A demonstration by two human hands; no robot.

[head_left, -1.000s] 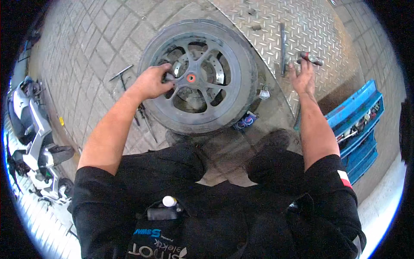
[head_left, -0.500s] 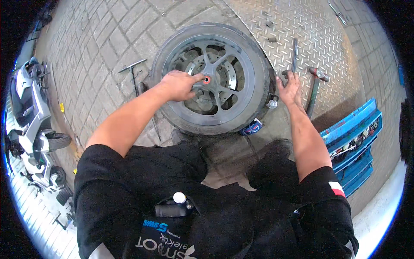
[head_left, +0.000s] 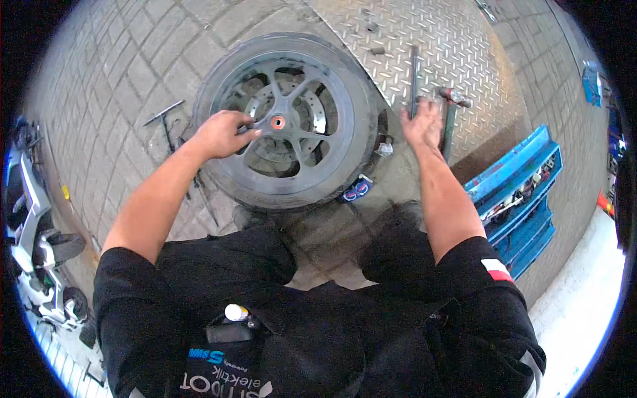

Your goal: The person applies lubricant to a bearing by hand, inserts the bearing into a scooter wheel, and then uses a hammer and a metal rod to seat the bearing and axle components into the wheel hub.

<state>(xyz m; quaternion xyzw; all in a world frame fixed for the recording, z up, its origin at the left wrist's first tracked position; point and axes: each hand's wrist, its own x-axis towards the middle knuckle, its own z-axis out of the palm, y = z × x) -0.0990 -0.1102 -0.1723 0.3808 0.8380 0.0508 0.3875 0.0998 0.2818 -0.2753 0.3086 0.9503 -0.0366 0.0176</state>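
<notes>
A motorcycle wheel (head_left: 355, 139) with a black tyre and grey spokes lies flat in front of me. A red-orange ring surrounds the bore of its hub (head_left: 278, 123), and a brake disc (head_left: 318, 116) shows behind the spokes. My left hand (head_left: 224, 136) is over the wheel's left side, thumb and forefinger apart, just left of the hub. Beyond the tyre on the right, my right hand (head_left: 423, 127) has its fingers spread at the near end of a dark metal bar (head_left: 415, 69). Whether it touches the bar is unclear. A hammer (head_left: 451, 109) lies just right of that hand.
The bar and hammer lie on a treadplate sheet (head_left: 464, 53). A blue toolbox (head_left: 511, 172) stands at right. A T-handle tool (head_left: 166, 123) lies on the paving left of the wheel. A blue packet (head_left: 358, 190) lies by the tyre. White motorcycles (head_left: 40, 232) stand far left.
The view has swung right, so everything sits further left. My left forefinger has come off the hub ring and moved left. My right hand has shifted right and its fingers are spread.
</notes>
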